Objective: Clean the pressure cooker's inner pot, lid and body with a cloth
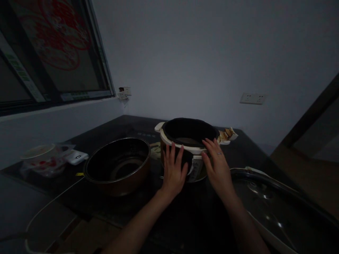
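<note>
A round electric cooker (200, 151) with a pale rim and a dark inner pot (185, 128) stands on the dark countertop (116, 123), its top uncovered. My left hand (173, 169) is at the cooker's front, fingers spread and pointing up, over the dark front panel. On the right front side, my right hand (217, 165) has its fingers apart, the fingertips at the rim; a ring is on one finger. Neither hand is wrapped round anything. To the left sits a wide dark pot (119, 188) with a brown outside.
A large lid-like dark disc (265, 197) with a pale edge lies at right. Far left are a bagged tub (45, 160) and a small white device (76, 157). A white cord (50, 201) hangs over the counter's edge. Wall sockets (253, 98) are behind.
</note>
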Demonstrator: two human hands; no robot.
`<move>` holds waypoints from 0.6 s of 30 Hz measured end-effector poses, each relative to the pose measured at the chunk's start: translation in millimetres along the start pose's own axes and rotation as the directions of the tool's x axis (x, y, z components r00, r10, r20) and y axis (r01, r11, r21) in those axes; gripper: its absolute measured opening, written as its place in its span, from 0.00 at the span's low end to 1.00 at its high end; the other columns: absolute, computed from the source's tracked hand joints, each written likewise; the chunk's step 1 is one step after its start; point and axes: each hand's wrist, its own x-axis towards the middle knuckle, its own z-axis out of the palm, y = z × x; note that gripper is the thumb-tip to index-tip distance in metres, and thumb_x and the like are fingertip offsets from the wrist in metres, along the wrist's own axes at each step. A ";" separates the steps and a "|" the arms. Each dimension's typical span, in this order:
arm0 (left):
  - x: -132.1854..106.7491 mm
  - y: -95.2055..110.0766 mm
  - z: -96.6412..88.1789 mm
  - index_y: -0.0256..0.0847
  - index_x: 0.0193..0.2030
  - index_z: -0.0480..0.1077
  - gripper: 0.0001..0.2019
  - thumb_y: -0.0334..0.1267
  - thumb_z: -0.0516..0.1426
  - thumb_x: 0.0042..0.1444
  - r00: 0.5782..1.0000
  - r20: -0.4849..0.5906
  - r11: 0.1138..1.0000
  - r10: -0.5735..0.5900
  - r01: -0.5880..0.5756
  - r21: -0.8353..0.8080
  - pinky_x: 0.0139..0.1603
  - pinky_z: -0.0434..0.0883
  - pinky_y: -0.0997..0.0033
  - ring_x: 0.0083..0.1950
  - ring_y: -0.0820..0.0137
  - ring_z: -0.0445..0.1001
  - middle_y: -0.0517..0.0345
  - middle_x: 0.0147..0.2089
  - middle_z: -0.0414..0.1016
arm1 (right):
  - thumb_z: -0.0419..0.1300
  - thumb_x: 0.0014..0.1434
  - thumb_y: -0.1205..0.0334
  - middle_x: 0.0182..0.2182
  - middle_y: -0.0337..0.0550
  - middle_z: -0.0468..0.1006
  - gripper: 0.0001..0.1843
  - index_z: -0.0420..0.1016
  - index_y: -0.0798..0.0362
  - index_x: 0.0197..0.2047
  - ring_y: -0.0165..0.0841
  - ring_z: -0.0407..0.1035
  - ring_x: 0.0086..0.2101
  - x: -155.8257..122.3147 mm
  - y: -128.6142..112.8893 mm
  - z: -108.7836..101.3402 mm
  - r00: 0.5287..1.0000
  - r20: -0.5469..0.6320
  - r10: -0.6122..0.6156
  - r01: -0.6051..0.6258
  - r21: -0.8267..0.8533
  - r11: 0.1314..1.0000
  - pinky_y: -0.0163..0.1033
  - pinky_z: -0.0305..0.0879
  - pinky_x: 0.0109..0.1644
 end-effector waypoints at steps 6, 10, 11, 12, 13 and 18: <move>1.7 14.3 9.7 0.46 0.74 0.35 0.32 0.48 0.43 0.68 0.844 -0.063 0.756 -0.533 0.441 -0.484 0.73 0.36 0.59 0.76 0.68 0.32 0.54 0.77 0.31 | 0.46 0.69 0.53 0.64 0.50 0.64 0.24 0.63 0.52 0.64 0.40 0.47 0.68 -0.4 -1.4 -1.0 1.000 0.005 0.000 0.000 -0.018 1.000 0.57 0.50 0.68; -18.8 8.0 19.3 0.43 0.73 0.38 0.32 0.50 0.43 0.66 0.650 0.092 0.444 -0.754 0.608 -0.659 0.73 0.38 0.68 0.76 0.72 0.32 0.57 0.77 0.31 | 0.45 0.69 0.52 0.64 0.51 0.64 0.25 0.63 0.53 0.64 0.41 0.47 0.68 -1.4 -2.2 -0.3 1.000 -0.002 -0.002 0.002 -0.036 0.999 0.57 0.50 0.69; -24.4 7.6 21.6 0.42 0.73 0.38 0.33 0.50 0.43 0.66 0.599 0.135 0.371 -0.789 0.640 -0.673 0.73 0.40 0.67 0.76 0.71 0.34 0.56 0.77 0.31 | 0.45 0.69 0.52 0.64 0.51 0.64 0.25 0.63 0.53 0.64 0.41 0.47 0.68 -1.5 -2.2 0.0 1.000 -0.005 -0.003 0.003 -0.040 0.999 0.57 0.50 0.69; -29.3 7.8 23.7 0.41 0.73 0.38 0.33 0.50 0.42 0.66 0.559 0.168 0.317 -0.812 0.663 -0.678 0.73 0.42 0.65 0.76 0.70 0.36 0.54 0.77 0.32 | 0.45 0.69 0.52 0.65 0.51 0.64 0.25 0.63 0.53 0.64 0.41 0.47 0.68 -1.6 -2.2 0.3 1.000 -0.005 -0.005 0.005 -0.043 0.999 0.57 0.50 0.69; -33.1 8.4 25.4 0.40 0.73 0.38 0.33 0.51 0.41 0.66 0.532 0.188 0.283 -0.826 0.679 -0.677 0.73 0.44 0.63 0.76 0.68 0.38 0.52 0.77 0.34 | 0.45 0.69 0.52 0.65 0.51 0.64 0.25 0.62 0.53 0.64 0.41 0.47 0.68 -1.6 -2.2 0.5 1.000 -0.005 -0.005 0.005 -0.046 0.999 0.57 0.50 0.69; -32.3 6.6 25.4 0.42 0.73 0.41 0.31 0.52 0.39 0.67 0.495 0.204 0.235 -0.844 0.684 -0.690 0.70 0.54 0.62 0.74 0.66 0.48 0.51 0.76 0.43 | 0.45 0.69 0.52 0.65 0.52 0.64 0.26 0.62 0.55 0.65 0.41 0.46 0.68 -1.5 -1.9 0.7 1.000 0.002 -0.001 0.001 -0.060 0.998 0.57 0.49 0.69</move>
